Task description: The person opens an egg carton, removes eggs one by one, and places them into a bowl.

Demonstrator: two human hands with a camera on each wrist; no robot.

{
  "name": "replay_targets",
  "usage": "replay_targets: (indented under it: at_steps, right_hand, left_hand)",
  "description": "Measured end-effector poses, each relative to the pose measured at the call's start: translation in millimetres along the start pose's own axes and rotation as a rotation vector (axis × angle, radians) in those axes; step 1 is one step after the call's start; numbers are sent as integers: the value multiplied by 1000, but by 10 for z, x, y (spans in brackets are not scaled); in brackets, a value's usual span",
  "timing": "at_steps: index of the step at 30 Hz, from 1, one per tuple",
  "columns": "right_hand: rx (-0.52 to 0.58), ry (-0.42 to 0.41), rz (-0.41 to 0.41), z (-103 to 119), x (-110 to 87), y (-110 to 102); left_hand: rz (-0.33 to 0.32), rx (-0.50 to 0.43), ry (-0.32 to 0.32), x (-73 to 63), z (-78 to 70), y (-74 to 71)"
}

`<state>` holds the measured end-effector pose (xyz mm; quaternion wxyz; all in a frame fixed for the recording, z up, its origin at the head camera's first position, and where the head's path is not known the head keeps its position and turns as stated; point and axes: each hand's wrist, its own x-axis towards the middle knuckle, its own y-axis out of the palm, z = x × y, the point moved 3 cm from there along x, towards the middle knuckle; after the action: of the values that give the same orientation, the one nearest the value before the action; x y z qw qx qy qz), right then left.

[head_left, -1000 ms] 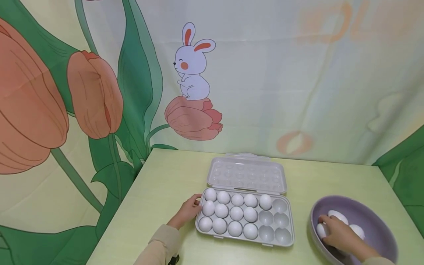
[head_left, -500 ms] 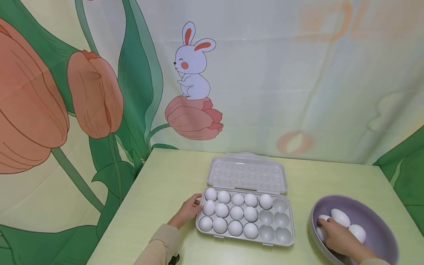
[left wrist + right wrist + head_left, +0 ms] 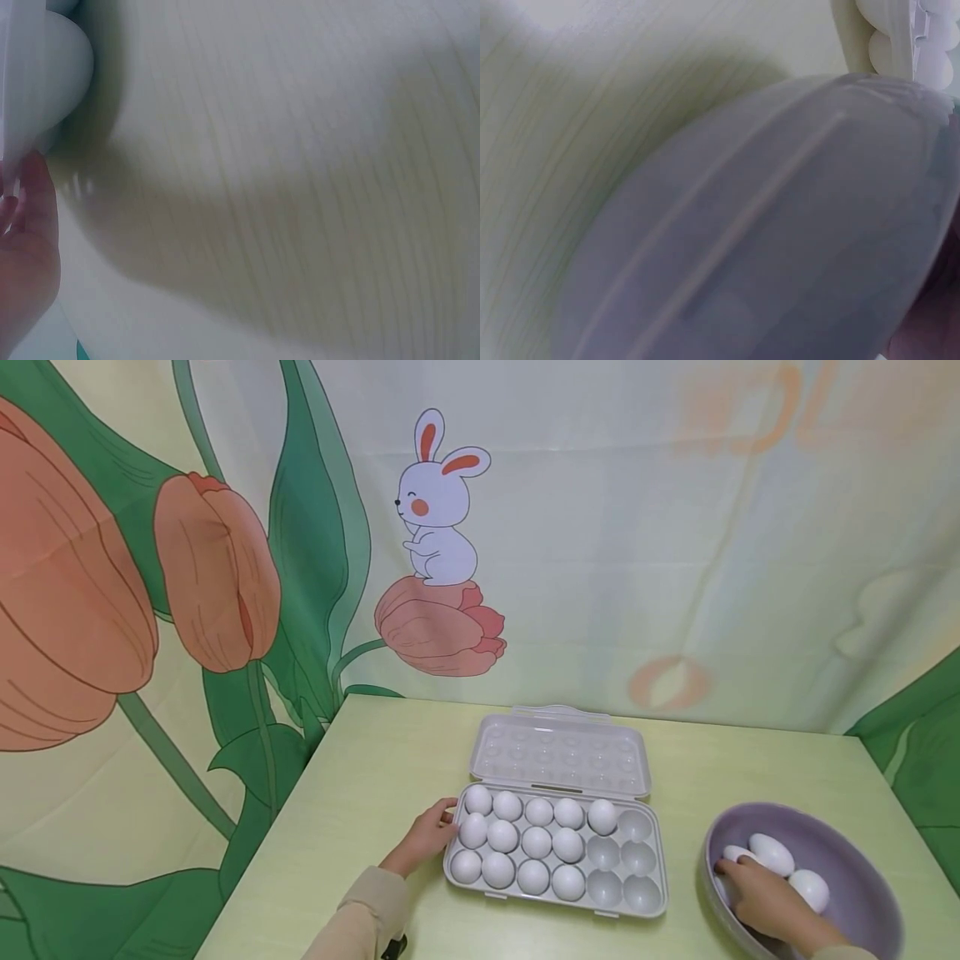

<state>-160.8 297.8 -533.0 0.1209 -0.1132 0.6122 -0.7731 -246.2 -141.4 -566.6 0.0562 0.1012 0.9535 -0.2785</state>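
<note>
A pale plastic egg box (image 3: 556, 906) lies on the table with its lid folded back; white eggs (image 3: 536, 842) fill most of its cups, and several cups at the right have none. My left hand (image 3: 424, 841) holds the left rim of the box, fingertips at the edge; the left wrist view shows that hand (image 3: 31, 240) under the rim. Inside a purple bowl (image 3: 862, 877) at the right, my right hand (image 3: 772, 897) reaches down with its fingers bent around a white egg (image 3: 726, 888), mostly covered by the hand. Other eggs (image 3: 810, 890) lie beside it.
The light wood-grain table (image 3: 375, 760) meets a printed backdrop (image 3: 570, 568) with tulips and a rabbit. The transparent lid (image 3: 558, 752) lies behind the cups. In the right wrist view the bowl's outer wall (image 3: 742, 225) takes up much of the frame.
My right hand has sunk slightly lower and leftward in the bowl, and the eggs there have shifted a little. The left hand and the box stay in place.
</note>
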Motion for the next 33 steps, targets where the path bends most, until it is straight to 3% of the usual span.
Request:
replay_targets:
  at_steps: [19, 25, 33]
  right_hand:
    - [-47, 28, 60, -18, 7, -44]
    - [-63, 69, 58, 26, 115, -247]
    - [30, 58, -18, 202, 342, -559]
  left_hand:
    - [-9, 3, -2, -19, -29, 0]
    - [-5, 2, -9, -23, -42, -4]
    - [-6, 3, -5, 5, -1, 5]
